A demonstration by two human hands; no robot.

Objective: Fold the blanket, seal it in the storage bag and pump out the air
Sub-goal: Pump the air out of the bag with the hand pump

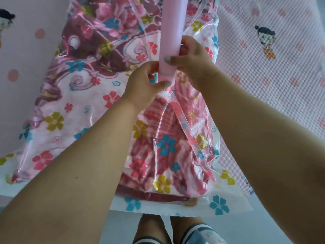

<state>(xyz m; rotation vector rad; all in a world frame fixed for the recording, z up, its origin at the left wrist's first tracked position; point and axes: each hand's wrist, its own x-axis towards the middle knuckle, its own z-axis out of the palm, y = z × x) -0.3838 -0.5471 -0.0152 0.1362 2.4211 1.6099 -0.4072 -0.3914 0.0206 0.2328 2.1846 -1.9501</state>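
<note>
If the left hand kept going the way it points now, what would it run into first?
The left hand points toward the pink pump tube, and its fingertips already touch the tube's lower end. Pushing on, it would likely meet the right hand gripping the other side, though depth is unclear.

Pink cartoon-print bedsheet [274,55] over pale floor [246,226]

A bed sheet [290,71] covers the surface, pale pink with a raised dimpled texture plain on the right side. It carries scattered pink dots [40,33] and small cartoon figures: one dark-haired figure [265,41] at the upper right, and another figure [6,19] cut off by the left edge. Along the bottom lies a grey-white floor [237,226]. There, two slippers show, a left slipper [151,241] and a right slipper [202,233], blue-grey with dark stripes.
</note>
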